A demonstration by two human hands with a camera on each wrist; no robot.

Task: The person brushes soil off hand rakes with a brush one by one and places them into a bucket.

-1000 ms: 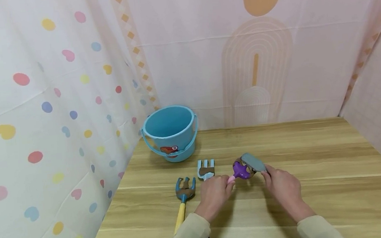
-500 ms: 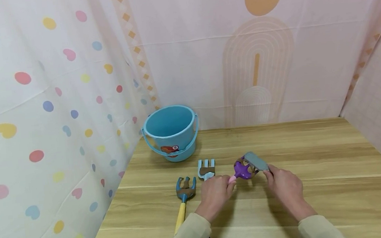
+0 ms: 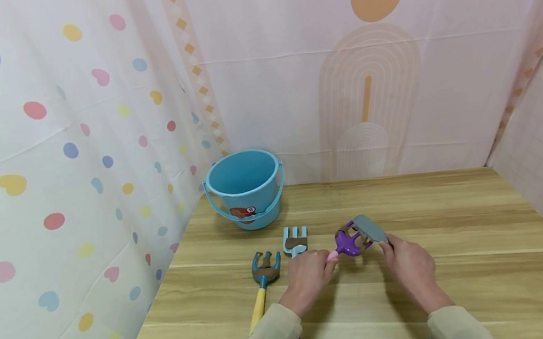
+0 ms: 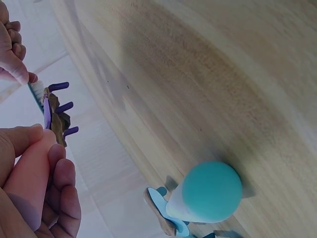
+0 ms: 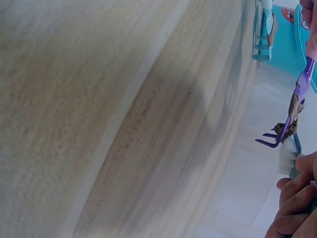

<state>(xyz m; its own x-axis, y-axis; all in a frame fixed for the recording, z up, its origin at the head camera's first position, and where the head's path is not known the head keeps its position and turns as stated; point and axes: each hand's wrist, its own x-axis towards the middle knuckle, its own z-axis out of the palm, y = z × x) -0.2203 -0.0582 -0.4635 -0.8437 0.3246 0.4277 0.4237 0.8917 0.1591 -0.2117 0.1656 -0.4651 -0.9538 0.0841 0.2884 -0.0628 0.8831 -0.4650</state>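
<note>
My left hand grips the pink handle of a small toy rake with purple tines. Brown, mud-like matter clings between the tines, as the left wrist view shows. In my right hand is a grey-backed scrub brush, pinched at its near end. Its white bristles are up against the tine end of the rake. Both tools are held up over the table in front of me.
Left of the hands lie a light blue toy fork and a dark blue toy rake with a yellow handle, both with brown patches. A blue bucket stands behind them on the wooden table. Patterned curtains enclose the table.
The brush has slid a little to the right across the rake, leaving more of the purple tines showing. The rake has shifted slightly right; both hands keep their holds.
</note>
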